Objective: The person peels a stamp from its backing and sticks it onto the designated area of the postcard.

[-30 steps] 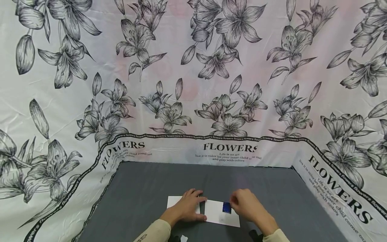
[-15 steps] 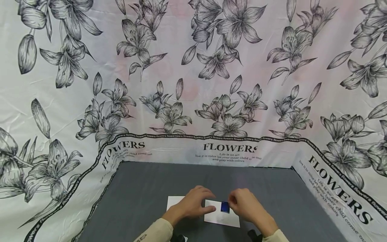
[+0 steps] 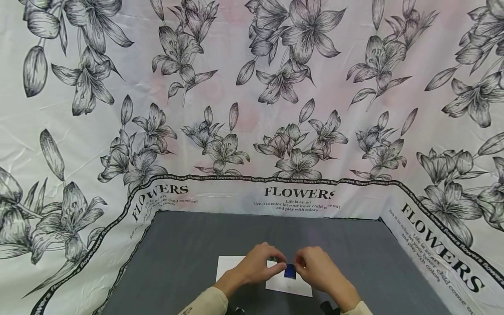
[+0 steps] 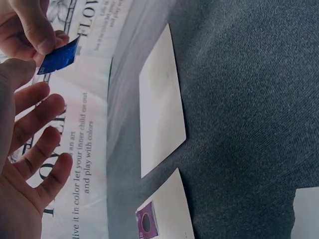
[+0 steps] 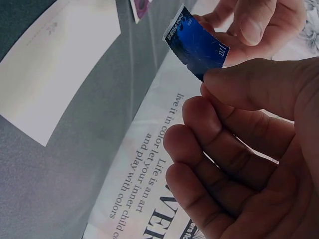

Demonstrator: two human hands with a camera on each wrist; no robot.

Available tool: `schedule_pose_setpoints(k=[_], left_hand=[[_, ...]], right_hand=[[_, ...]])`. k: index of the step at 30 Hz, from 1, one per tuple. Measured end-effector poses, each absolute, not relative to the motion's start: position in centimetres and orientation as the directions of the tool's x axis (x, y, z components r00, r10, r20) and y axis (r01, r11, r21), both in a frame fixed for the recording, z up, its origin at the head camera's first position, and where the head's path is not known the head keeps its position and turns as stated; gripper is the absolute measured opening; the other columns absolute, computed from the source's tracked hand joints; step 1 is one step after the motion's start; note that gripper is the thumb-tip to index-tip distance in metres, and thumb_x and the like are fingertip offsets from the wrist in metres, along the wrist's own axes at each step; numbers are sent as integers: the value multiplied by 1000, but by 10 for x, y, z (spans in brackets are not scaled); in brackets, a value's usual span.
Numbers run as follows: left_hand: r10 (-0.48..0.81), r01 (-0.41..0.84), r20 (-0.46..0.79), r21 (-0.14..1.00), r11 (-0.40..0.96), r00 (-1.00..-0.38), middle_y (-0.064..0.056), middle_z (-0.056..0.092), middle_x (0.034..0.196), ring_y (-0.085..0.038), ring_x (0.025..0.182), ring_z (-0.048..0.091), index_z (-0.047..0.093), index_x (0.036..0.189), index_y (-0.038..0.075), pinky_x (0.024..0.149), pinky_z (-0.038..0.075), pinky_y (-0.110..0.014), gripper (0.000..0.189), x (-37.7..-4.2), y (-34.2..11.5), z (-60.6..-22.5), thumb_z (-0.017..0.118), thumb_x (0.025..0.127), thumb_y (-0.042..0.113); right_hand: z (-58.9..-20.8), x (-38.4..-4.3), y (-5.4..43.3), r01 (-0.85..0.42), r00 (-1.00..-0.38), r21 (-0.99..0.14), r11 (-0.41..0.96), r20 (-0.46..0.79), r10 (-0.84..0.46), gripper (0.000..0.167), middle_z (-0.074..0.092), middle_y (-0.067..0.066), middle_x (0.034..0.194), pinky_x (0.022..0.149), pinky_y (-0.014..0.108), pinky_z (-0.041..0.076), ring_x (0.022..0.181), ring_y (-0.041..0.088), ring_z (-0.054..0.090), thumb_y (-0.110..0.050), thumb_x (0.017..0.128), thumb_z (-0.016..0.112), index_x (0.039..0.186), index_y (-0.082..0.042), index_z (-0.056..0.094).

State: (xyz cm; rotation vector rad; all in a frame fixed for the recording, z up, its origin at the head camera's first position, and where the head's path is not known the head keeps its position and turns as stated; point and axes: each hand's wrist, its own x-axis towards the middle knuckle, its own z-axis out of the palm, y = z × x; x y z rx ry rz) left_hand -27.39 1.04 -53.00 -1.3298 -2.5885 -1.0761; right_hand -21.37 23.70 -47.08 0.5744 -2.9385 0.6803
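My right hand [image 3: 320,270] pinches a small blue postage stamp [image 5: 199,45] with a scalloped edge by one corner, between thumb and index finger. The stamp is held up over a white rectangular card or envelope [image 3: 285,288]. My left hand [image 3: 260,264] is close beside it, thumb and fingers apart, with the thumb near the stamp's edge in the left wrist view. A second white card [image 3: 227,264] lies to the left, partly hidden by the left hand; a purple stamp [image 4: 146,222] with a dark oval is on it.
The cards lie on a dark grey cloth-covered table [image 3: 189,236]. A torn white paper piece [image 4: 307,214] lies nearer the person. A white curtain [image 3: 220,197] with flower prints and lettering stands behind and at both sides.
My left hand has lifted off the left card and moved right, toward the stamp. My right hand has shifted slightly left with the blue stamp.
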Motion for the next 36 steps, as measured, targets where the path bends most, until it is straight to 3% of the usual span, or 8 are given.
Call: schedule_pose_setpoints(k=[7,31,36], left_hand=[[687,718,339,581,384,-643,11,79,99,-17,93,69,85,109,19,80,45,-14,15,-273,12,-532,73,105,27],[633,674,331,601,430,-700,12,76,94,-13,89,64,85,104,21,78,46,-15,12,-270,9,-528,75,105,25],[634,684,348,598,417,-691,12,76,94,-20,91,67,84,104,20,78,46,-15,12,-271,9,-528,73,106,25]], right_hand=[[-473,-213,234,-392,-920,-410,823,172,-353,25,56,-15,68,58,26,42,62,1,46,-6,92,77,74,-22,71],[-479,-211,240,-415,-909,-448,792,167,-382,11,68,-13,79,65,27,52,72,-1,58,-11,92,82,84,-18,79],[-481,-211,238,-432,-901,-449,782,192,-388,10,69,-13,81,66,26,52,74,-1,58,-10,92,82,86,-18,79]])
